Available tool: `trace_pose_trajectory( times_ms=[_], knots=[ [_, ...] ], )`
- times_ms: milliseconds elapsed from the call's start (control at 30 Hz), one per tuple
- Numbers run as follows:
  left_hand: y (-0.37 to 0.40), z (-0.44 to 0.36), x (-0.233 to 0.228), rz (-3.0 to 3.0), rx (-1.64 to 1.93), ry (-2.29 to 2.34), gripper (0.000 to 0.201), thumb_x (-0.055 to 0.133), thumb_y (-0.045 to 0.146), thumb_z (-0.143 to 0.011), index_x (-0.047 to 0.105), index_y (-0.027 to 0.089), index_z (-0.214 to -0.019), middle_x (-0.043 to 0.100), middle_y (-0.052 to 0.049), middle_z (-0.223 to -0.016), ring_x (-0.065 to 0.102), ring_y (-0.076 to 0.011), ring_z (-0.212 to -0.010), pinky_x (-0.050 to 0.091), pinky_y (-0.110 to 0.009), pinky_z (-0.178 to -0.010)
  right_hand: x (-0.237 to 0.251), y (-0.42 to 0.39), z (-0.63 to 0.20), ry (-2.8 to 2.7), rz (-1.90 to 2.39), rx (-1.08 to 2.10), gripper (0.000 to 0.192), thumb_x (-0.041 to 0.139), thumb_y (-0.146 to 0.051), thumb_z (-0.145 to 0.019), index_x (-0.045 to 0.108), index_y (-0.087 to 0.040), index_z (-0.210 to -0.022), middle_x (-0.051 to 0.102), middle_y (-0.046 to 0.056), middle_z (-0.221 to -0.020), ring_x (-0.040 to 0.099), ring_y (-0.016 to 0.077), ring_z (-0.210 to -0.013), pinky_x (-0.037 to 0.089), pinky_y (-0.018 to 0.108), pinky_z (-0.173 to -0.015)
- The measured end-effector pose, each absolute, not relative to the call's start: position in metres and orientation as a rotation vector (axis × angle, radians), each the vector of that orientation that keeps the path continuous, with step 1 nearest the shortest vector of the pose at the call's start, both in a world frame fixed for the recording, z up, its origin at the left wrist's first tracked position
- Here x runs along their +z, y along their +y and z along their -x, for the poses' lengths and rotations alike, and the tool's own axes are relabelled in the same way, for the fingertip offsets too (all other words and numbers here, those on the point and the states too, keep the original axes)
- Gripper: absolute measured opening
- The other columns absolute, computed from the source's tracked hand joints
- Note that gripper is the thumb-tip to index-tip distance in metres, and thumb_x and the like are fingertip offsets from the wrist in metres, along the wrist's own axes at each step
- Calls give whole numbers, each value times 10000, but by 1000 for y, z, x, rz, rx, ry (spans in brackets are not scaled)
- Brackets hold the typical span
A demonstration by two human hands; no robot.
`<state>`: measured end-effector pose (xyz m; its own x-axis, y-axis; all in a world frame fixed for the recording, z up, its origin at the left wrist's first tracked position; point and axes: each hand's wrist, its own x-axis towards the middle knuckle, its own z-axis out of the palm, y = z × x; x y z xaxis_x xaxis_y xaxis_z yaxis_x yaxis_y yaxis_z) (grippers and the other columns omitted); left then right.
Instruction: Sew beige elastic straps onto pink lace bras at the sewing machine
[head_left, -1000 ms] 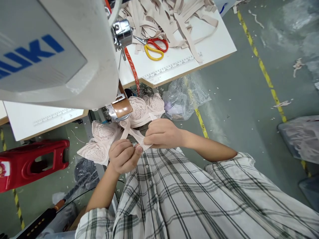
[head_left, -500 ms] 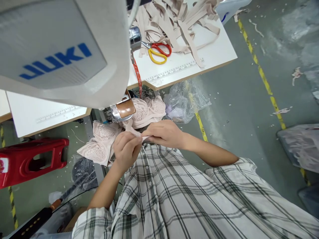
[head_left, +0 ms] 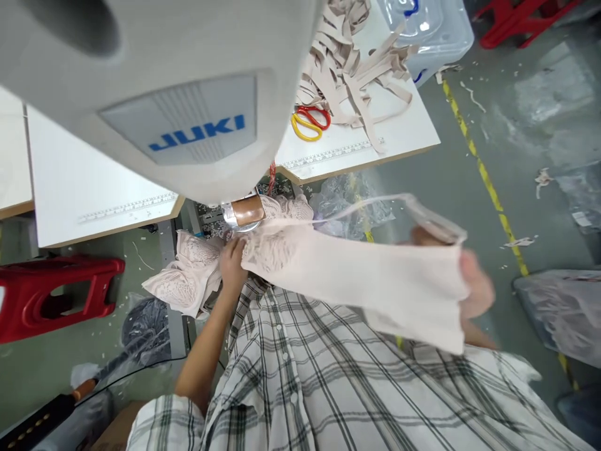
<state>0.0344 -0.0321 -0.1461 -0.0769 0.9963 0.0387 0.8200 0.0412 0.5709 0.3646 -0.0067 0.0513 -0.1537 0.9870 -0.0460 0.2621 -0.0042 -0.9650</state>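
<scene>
A pale pink bra (head_left: 366, 269) is stretched sideways in front of the plaid shirt, its lace cup (head_left: 275, 250) at the left and its smooth band at the right. My right hand (head_left: 477, 287), blurred by motion, is closed on the far end of the band, where a thin strap (head_left: 370, 202) loops above. My left hand (head_left: 233, 262) is closed at the lace edge, just below the sewing machine's metal and brown working end (head_left: 246, 213). More lace bras (head_left: 181, 275) hang to the left of it, and others show partly behind the machine end.
The JUKI sewing machine head (head_left: 197, 125) looms over the upper left. On the white table (head_left: 328, 164) lie red-and-yellow scissors (head_left: 310, 123) and a heap of beige strips (head_left: 347, 88). A red stool (head_left: 61, 294) stands left; a clear plastic bin (head_left: 441, 44) sits behind.
My right hand has swung far right, drawing the bra out taut from where both hands were close together. My left hand has shifted slightly up toward the machine. The view has turned a little.
</scene>
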Motion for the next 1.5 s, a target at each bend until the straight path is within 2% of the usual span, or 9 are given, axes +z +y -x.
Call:
trace_pose_trajectory(
  times_ms=[67, 200, 367, 567, 767, 967, 1200, 1333, 1500],
  knots=[
    [-20, -8, -141, -1838, 745, 2011, 342, 531, 265, -947, 649, 180, -1257, 625, -161, -1381, 491, -304, -1398, 401, -522, -1150, 41, 25, -397, -1075, 1493, 1051, 485, 522, -759, -824, 657, -295, -783, 421, -4, -488, 360, 140, -399, 272, 371, -453],
    [6, -5, -129, -1946, 1032, 2138, 358, 443, 213, -988, 632, 211, -1292, 600, -130, -1419, 377, -296, -1477, 315, -560, -1189, -17, 98, -441, -1052, 1782, 785, 496, 483, -682, -849, 630, -208, -842, 654, 96, -822, 571, 183, -650, 389, 385, -609],
    [11, -58, -135, -2177, 342, 1814, 541, 618, 309, -903, 533, 150, -1413, 525, -208, -1441, 425, -395, -1385, 336, -548, -1149, -93, 117, -431, -1499, 2095, 715, 507, 617, -481, -824, 633, -33, -1061, 633, 332, -1168, 583, 332, -1109, 416, 482, -950],
    [1, -93, -153, -2088, 222, 1805, 333, 562, 267, -922, 637, 106, -1203, 601, -219, -1216, 526, -378, -1188, 416, -516, -1012, -137, 109, -307, -2507, 1416, 761, 708, 566, -542, -906, 438, -119, -1459, 427, 216, -1535, 387, 301, -1423, 320, 448, -1173],
    [-39, -68, -148, -1880, 186, 1959, 207, 569, 290, -940, 660, 178, -1088, 652, -112, -1098, 594, -233, -1041, 461, -337, -915, -156, 89, -255, -2938, 1112, 700, 1026, 715, -675, -740, 403, -27, -1471, 533, 300, -1334, 508, 414, -1215, 387, 503, -1072],
    [-134, 62, -111, -1289, 93, 2610, 372, 307, 304, -1029, 637, 141, -973, 646, -136, -924, 603, -246, -880, 427, -321, -738, -176, 42, -258, -2802, 1441, 435, 850, 643, -513, -865, 349, -41, -1508, 441, 320, -1409, 450, 435, -1289, 390, 519, -1063],
    [-166, 79, -87, -1153, 18, 2689, 337, 464, 274, -914, 483, 204, -585, 526, -55, -582, 512, -195, -589, 253, -284, -560, -133, 52, -225, -2655, 1301, 723, 874, 692, -629, -791, 440, -75, -1420, 392, 322, -1473, 343, 490, -1391, 349, 621, -1091],
    [-159, 17, -43, -1449, 222, 2469, 373, 479, 349, -926, 467, 213, -579, 565, -53, -635, 547, -188, -654, 336, -295, -607, -81, 40, -187, -2593, 674, 1150, 962, 701, -741, -721, 438, -179, -1456, 490, 218, -1468, 439, 396, -1362, 412, 537, -1081],
    [-116, -9, -9, -1600, 893, 1952, 295, 560, 333, -917, 546, 217, -646, 576, -10, -650, 560, -161, -656, 430, -274, -637, -14, 42, -191, -2799, 75, 1704, 531, 573, -652, -894, 748, -155, -962, 744, 46, -843, 643, 163, -755, 481, 262, -729]
  ],
)
